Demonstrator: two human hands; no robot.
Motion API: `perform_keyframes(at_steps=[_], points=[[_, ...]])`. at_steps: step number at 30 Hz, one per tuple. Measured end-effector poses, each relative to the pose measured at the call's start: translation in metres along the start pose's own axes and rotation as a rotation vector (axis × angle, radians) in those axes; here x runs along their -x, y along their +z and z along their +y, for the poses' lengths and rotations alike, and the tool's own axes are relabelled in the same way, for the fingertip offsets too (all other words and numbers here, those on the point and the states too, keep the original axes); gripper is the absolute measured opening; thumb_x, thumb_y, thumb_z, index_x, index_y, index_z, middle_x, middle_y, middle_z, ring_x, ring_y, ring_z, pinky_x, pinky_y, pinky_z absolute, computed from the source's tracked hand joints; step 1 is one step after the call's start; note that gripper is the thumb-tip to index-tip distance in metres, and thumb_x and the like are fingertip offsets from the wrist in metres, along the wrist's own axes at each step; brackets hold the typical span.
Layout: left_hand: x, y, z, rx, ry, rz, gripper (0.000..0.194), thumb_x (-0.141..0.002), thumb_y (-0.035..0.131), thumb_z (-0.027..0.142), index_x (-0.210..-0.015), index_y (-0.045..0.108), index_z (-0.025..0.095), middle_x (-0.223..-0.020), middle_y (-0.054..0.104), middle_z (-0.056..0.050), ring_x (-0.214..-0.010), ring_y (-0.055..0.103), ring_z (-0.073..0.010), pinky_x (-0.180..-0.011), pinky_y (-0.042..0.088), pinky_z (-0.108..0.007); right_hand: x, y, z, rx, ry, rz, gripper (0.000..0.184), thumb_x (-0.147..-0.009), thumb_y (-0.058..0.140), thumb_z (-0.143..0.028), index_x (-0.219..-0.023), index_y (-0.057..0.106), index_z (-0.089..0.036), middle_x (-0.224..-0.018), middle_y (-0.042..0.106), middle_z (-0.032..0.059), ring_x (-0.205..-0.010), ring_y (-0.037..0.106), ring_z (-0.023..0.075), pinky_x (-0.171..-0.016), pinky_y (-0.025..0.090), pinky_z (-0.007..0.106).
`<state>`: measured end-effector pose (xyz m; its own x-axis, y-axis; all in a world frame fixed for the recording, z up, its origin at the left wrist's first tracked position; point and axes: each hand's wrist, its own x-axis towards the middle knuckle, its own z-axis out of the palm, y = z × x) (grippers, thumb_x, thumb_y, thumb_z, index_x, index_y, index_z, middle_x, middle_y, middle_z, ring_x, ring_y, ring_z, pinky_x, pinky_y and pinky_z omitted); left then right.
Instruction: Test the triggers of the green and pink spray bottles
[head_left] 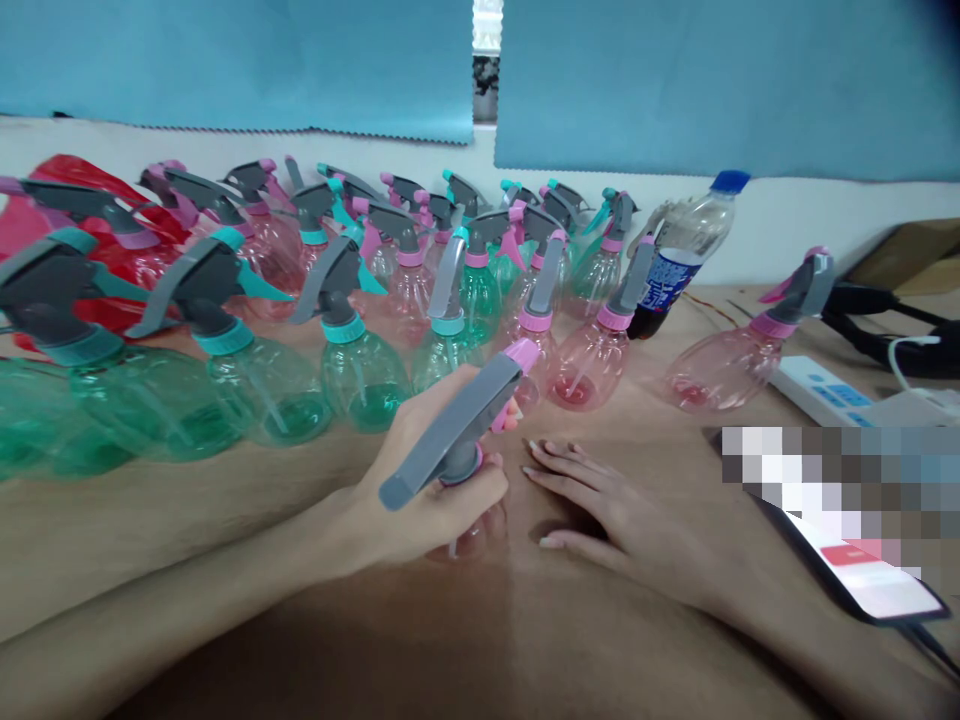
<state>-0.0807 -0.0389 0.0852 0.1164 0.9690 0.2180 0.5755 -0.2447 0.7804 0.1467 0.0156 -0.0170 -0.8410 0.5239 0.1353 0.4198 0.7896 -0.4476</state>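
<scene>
My left hand (442,500) is closed around the neck of a pink spray bottle (469,425) with a grey head and pink nozzle. Much of its clear pink body is hidden behind my fingers. To the right, my right hand (615,500) rests on the table with its fingers stretched out and holds nothing. Just beyond my hands stand a pink spray bottle (592,360) and a green spray bottle (364,375). A further pink spray bottle (724,365) stands apart at the right.
Several more green and pink spray bottles crowd the wooden table (300,620) toward the wall. A cola bottle (675,270) with a blue cap leans at the back. On the right lie a phone (885,585), a white power strip (817,390) and a red bag (97,180) is far left.
</scene>
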Motion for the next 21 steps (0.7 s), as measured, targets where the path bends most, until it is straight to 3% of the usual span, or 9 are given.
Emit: perform_keyframes(at_steps=[6, 11, 15, 18, 21], points=[[-0.002, -0.002, -0.001, 0.015, -0.024, -0.013, 0.022, -0.066, 0.049, 0.025, -0.087, 0.053, 0.027, -0.044, 0.049, 0.010, -0.038, 0.054, -0.0142, -0.037, 0.042, -0.021, 0.000, 0.001, 0.001, -0.013, -0.002, 0.012, 0.062, -0.090, 0.056, -0.046, -0.145, 0.036, -0.027, -0.149, 0.040, 0.0067, -0.139, 0.033, 0.0263, -0.114, 0.027, 0.053], [-0.002, 0.000, -0.009, 0.022, 0.046, -0.033, 0.043, -0.066, 0.053, 0.020, -0.109, 0.057, 0.027, -0.071, 0.065, 0.005, -0.055, 0.061, -0.0148, -0.057, 0.053, -0.025, 0.000, 0.000, -0.001, -0.006, 0.009, 0.004, 0.061, -0.090, 0.055, -0.046, -0.145, 0.037, -0.026, -0.150, 0.039, 0.0066, -0.139, 0.032, 0.0257, -0.114, 0.028, 0.052], [-0.001, 0.002, -0.013, 0.030, 0.067, -0.017, 0.052, -0.068, 0.055, 0.017, -0.120, 0.055, 0.026, -0.098, 0.068, 0.000, -0.067, 0.065, -0.0152, -0.064, 0.053, -0.025, 0.000, -0.001, -0.001, 0.007, 0.009, -0.005, 0.061, -0.090, 0.054, -0.047, -0.145, 0.036, -0.025, -0.150, 0.038, 0.0068, -0.139, 0.032, 0.0255, -0.114, 0.028, 0.052], [0.000, 0.003, -0.013, 0.052, 0.093, 0.002, 0.055, -0.069, 0.056, 0.014, -0.123, 0.053, 0.027, -0.100, 0.068, 0.000, -0.080, 0.067, -0.0173, -0.073, 0.055, -0.026, 0.001, -0.001, -0.001, -0.004, 0.009, 0.006, 0.061, -0.090, 0.055, -0.046, -0.145, 0.036, -0.026, -0.150, 0.038, 0.0065, -0.139, 0.032, 0.0265, -0.113, 0.029, 0.052], [0.000, 0.004, -0.014, 0.099, 0.090, -0.015, 0.060, -0.070, 0.056, 0.012, -0.128, 0.048, 0.029, -0.103, 0.068, 0.001, -0.080, 0.068, -0.0162, -0.081, 0.056, -0.028, 0.001, -0.001, -0.001, -0.005, 0.014, 0.003, 0.061, -0.090, 0.055, -0.045, -0.145, 0.037, -0.027, -0.150, 0.038, 0.0065, -0.139, 0.032, 0.0267, -0.113, 0.029, 0.052]])
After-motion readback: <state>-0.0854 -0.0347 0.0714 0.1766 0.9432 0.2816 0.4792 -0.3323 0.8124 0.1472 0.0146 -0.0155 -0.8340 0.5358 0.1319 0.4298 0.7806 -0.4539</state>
